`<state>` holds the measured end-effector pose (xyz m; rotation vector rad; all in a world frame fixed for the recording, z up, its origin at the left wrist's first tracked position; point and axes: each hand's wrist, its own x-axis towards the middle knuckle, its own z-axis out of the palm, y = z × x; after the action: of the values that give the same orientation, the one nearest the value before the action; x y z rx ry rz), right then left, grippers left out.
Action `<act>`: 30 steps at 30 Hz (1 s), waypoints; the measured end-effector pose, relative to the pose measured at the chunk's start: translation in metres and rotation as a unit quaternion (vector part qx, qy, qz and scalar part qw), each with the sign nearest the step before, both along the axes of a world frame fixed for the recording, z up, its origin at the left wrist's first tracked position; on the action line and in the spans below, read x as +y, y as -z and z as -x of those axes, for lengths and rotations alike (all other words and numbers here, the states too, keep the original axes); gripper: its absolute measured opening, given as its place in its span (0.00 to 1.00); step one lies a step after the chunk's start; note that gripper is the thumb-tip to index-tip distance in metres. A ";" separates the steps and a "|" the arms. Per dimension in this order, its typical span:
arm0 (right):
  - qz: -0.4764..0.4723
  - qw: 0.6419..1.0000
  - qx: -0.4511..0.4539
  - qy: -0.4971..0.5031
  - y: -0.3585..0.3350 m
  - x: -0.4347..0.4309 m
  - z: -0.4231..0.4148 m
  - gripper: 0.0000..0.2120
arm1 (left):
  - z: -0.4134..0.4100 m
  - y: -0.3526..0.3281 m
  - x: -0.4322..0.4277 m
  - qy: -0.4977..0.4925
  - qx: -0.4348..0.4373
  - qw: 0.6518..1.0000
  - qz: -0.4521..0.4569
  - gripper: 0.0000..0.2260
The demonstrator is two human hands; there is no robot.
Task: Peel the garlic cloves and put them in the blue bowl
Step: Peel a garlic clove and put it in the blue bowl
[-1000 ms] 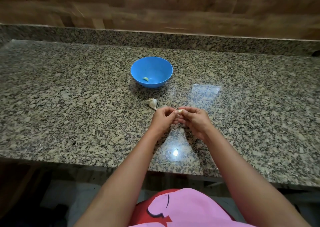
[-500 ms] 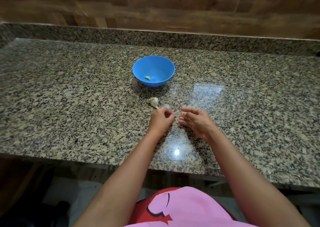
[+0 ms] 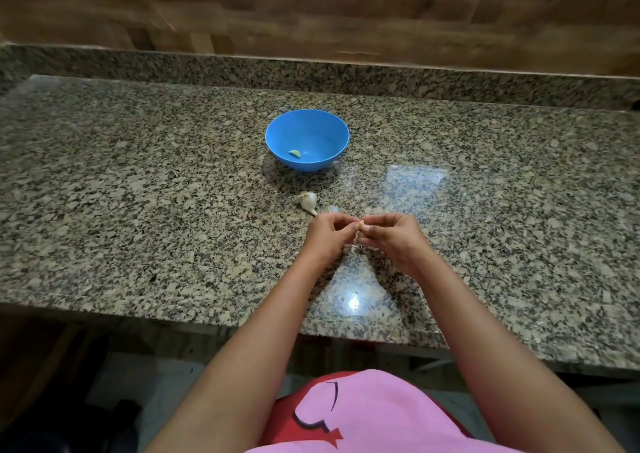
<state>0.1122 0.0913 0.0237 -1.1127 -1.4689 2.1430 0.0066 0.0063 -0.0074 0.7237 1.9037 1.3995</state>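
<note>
A blue bowl (image 3: 307, 139) stands on the granite counter (image 3: 138, 210) and holds one peeled clove (image 3: 295, 154). In front of it lies a piece of garlic bulb with a stem (image 3: 308, 202), and a scrap of skin (image 3: 333, 208) just right of it. My left hand (image 3: 327, 236) and my right hand (image 3: 391, 236) meet above the counter, fingertips together. Between them both pinch a small pale garlic clove (image 3: 361, 225). A thin strip of skin hangs below the fingers.
The counter's front edge runs below my forearms. A granite upstand and a wooden wall close off the back. A bright light reflection lies on the counter near the front edge.
My hands were together, drew apart half a second ago with the left near the counter, and have now come back together on the clove. A scrap of skin now lies beside the garlic piece.
</note>
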 end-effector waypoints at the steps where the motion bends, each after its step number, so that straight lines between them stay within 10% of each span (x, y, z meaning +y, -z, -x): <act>1: -0.009 1.000 -0.007 0.001 -0.001 -0.001 0.000 0.04 | -0.001 -0.001 -0.001 0.001 -0.005 1.000 -0.006 0.07; 30: -0.108 0.994 -0.011 -0.016 0.003 -0.006 0.006 0.02 | 0.005 -0.004 -0.005 -0.015 -0.074 0.996 -0.054 0.02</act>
<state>0.1063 0.0855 0.0212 -1.0444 -1.6920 1.9422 0.0021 0.0011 -0.0031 0.6260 1.7421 1.5418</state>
